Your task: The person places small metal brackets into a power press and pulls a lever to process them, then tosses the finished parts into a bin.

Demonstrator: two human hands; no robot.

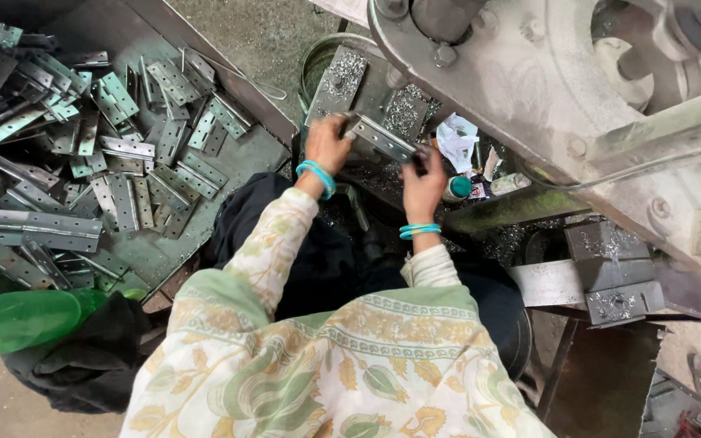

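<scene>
Both my hands hold one flat grey metal hinge point(380, 138) just in front of a large grey machine point(529, 89). My left hand point(326, 144) grips the hinge's left end. My right hand point(423, 182) grips its right end, fingers curled over the edge. Each wrist carries turquoise bangles. The hinge lies tilted, above a machine bed point(342, 81) strewn with metal shavings. My sleeves are cream with a floral print.
A metal tray point(229, 162) at the left holds a heap of several grey hinges point(83, 154). A green plastic bottle point(30, 318) lies on dark cloth at the lower left. A small teal-capped bottle point(456, 188) stands by my right hand. Steel blocks point(610, 276) sit at the right.
</scene>
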